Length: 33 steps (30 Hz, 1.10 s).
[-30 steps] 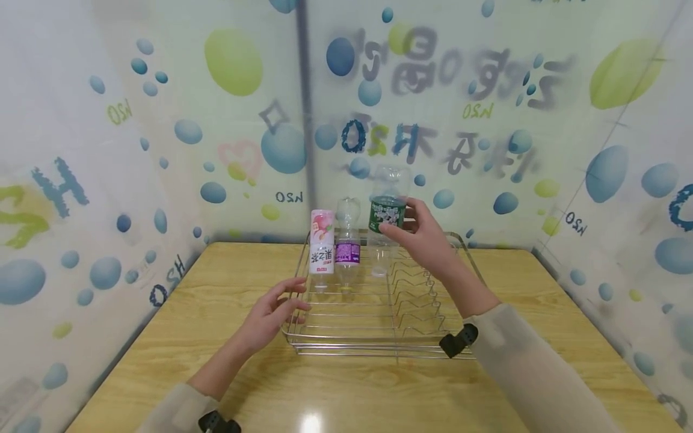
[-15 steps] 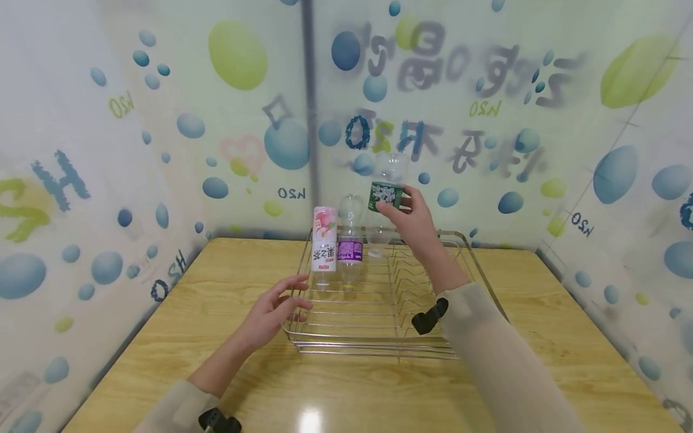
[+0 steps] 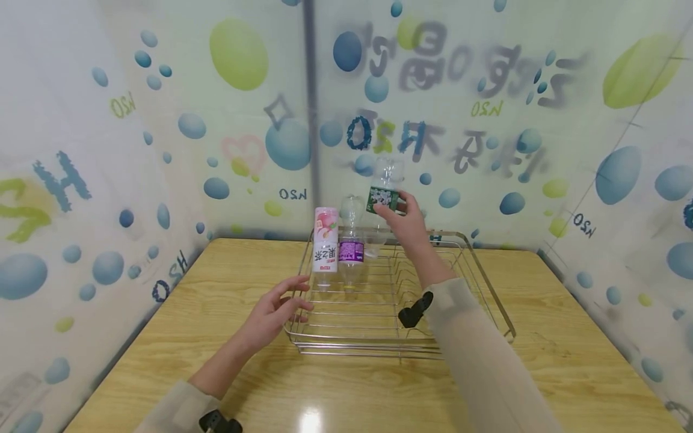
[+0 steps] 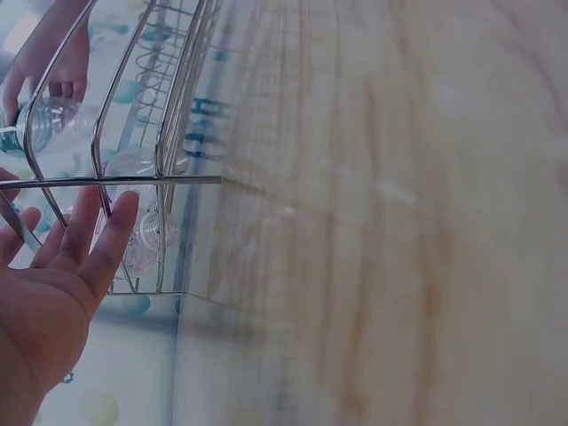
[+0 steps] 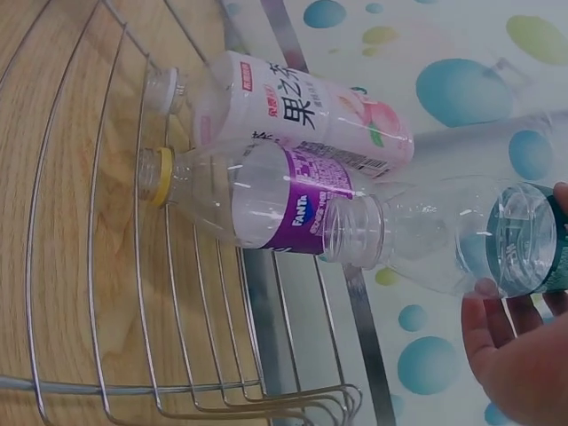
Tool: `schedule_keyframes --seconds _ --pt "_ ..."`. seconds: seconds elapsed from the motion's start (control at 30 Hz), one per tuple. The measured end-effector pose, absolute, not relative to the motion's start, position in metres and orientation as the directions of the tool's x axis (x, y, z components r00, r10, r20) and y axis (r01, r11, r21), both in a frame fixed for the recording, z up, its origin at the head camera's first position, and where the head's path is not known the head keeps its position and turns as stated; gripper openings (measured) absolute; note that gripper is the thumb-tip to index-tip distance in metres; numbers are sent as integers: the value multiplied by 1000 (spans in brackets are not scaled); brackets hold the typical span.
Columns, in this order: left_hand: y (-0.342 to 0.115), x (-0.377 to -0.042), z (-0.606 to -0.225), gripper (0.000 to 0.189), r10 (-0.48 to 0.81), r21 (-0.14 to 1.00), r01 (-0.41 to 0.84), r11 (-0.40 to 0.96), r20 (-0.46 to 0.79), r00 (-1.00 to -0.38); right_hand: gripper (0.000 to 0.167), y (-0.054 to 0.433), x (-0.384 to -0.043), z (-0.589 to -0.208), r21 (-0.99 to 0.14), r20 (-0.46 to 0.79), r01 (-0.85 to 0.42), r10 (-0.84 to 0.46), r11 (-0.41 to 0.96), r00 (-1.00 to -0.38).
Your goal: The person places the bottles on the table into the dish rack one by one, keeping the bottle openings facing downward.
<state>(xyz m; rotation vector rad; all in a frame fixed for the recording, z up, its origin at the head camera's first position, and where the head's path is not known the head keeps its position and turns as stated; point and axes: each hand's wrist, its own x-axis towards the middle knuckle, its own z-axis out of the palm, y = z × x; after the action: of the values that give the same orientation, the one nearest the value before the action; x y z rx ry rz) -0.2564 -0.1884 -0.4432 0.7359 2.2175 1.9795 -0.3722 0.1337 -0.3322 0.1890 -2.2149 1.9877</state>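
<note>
In the head view my right hand (image 3: pixel 408 222) grips a clear plastic bottle (image 3: pixel 387 173) round its green label, holding it neck-down above the back of a wire dish rack (image 3: pixel 352 347). The right wrist view shows that bottle's open neck (image 5: pixel 355 232) in front of a purple-labelled Fanta bottle (image 5: pixel 306 200). Left of the Fanta bottle is a pink-and-white labelled bottle (image 3: pixel 326 240); both stand upside down in the rack. My left hand (image 3: pixel 271 310) rests at the rack's left side, its fingers (image 4: pixel 111 240) extended against the wires.
The rack stands on a wooden table (image 3: pixel 227 373) close to a printed curtain (image 3: pixel 243 168) behind it. Wavy wire dividers (image 3: pixel 414 282) run along the rack's right half. Both wrists carry black camera mounts (image 3: pixel 415 310).
My right hand has raised the green-labelled bottle from the rack's floor and shifted slightly left, nearer the Fanta bottle, with the bottle tilting a little. My left hand has stayed in place.
</note>
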Motion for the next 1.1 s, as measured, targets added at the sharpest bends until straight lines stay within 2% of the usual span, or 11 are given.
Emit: schedule_keyframes --seconds 0.4,0.87,1.1 --pt "-186 -254 -439 50 402 955 290 70 239 -884 84 139 -379 -352 -982 157 -158 -18 108 -987" --pt "-188 -254 -440 51 392 959 268 94 211 -895 95 148 -380 -361 -952 105 -120 -69 282 -992" --pt "-188 -254 -441 51 401 958 273 84 219 -890 96 150 -376 -361 -951 76 -100 -89 294 -993"
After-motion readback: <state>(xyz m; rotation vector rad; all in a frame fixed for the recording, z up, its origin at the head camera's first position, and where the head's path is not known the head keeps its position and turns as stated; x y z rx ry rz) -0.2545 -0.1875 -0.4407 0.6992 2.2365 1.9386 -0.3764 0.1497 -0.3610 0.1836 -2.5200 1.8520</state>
